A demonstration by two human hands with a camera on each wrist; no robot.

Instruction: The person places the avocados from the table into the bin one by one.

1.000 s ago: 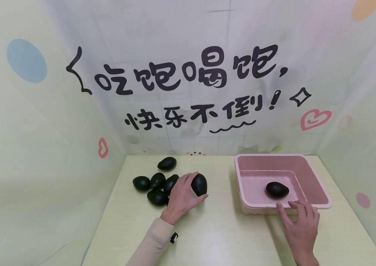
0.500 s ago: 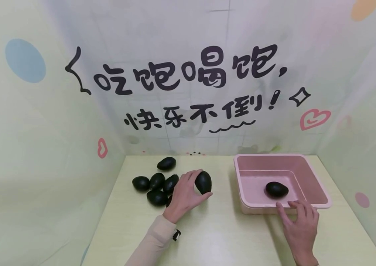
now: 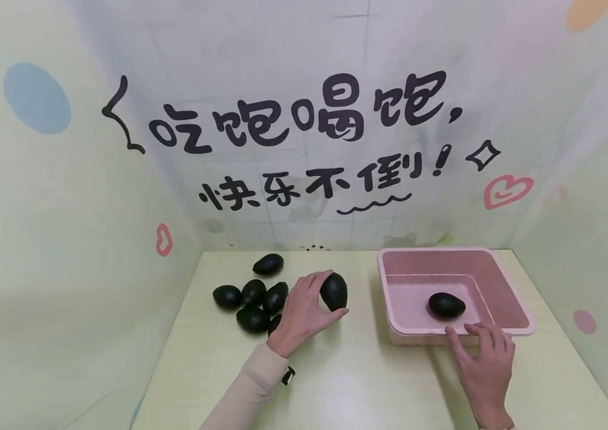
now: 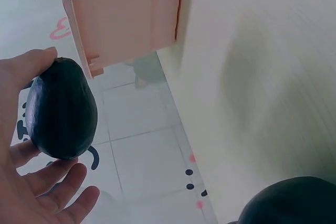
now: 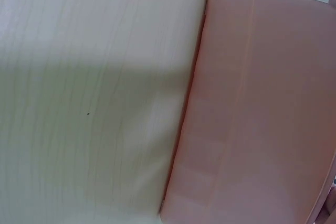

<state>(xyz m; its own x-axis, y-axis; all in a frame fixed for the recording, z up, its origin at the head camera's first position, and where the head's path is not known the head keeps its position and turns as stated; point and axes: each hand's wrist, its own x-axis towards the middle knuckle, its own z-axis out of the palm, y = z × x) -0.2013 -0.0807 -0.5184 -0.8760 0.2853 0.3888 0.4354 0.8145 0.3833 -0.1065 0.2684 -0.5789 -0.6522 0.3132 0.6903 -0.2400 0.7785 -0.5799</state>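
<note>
"Well, how is the dark fruit (image 3: 334, 291) being gripped?"

"By the left hand (image 3: 304, 307): it is pinched end to end, with the thumb set at one end and the fingers at the other."

"And where is it held?"

"Above the table (image 3: 358, 370), apparently, between the loose fruits (image 3: 253, 293) and the pink bin (image 3: 417, 339), in which one fruit (image 3: 446, 306) is laid."

"What should be minded?"

"Pressure should be applied evenly at both ends, since so smooth and round a thing might easily be let slip. If the bin is approached, its wall should be cleared, and the fruit should be lowered gently beside the other one, not dropped onto it."

"Is the bin gripped too?"

"The near rim (image 3: 417, 332) is touched by the fingertips of the right hand (image 3: 485, 364); whether it is pinched or merely steadied cannot be told."
</note>
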